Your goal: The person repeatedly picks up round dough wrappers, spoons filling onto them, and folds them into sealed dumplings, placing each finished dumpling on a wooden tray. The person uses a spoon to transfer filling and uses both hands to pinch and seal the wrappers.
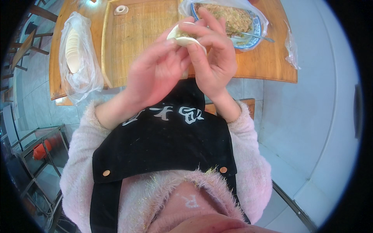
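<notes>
Between my two hands, above the near side of the table, is a round white dumpling wrapper folded partway over some filling. My left hand cups it from below and the left, with the thumb on its edge. On the other side my right hand pinches the wrapper's rim between thumb and fingers. Behind the right hand stands a blue-and-white plate heaped with minced filling, a metal utensil resting in it. One finished dumpling sits on the bamboo tray at the far left corner.
The wood-framed bamboo tray lies mid-table. To its left, a clear plastic bag holds a stack of wrappers. Crumpled plastic hangs at the table's right edge. A white wall stands right; wooden stools stand left.
</notes>
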`<state>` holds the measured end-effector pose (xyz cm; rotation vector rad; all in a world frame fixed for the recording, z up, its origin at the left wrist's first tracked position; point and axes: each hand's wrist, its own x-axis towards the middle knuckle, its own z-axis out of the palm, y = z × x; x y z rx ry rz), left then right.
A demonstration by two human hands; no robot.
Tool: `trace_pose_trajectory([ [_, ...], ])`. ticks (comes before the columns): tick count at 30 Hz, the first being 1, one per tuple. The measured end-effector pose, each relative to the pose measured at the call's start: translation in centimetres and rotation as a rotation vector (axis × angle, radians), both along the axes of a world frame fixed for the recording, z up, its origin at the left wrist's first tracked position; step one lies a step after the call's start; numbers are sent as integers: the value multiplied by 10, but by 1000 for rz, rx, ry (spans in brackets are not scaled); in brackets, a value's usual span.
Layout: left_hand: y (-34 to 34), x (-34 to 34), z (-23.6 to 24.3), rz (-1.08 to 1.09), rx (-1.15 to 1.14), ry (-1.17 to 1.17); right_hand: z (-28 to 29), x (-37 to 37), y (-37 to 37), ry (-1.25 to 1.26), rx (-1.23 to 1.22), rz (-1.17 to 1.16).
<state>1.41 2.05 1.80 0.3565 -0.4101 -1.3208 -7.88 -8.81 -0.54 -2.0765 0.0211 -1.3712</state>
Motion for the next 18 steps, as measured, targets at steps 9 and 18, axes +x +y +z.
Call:
trace_pose_trajectory([
  [9,-3,-2,-1,139,56,-255,-3,11,7,-132,107,-90],
  [18,-5,-2,-7,200,44,-282,-5,18,17,-211,304,-109],
])
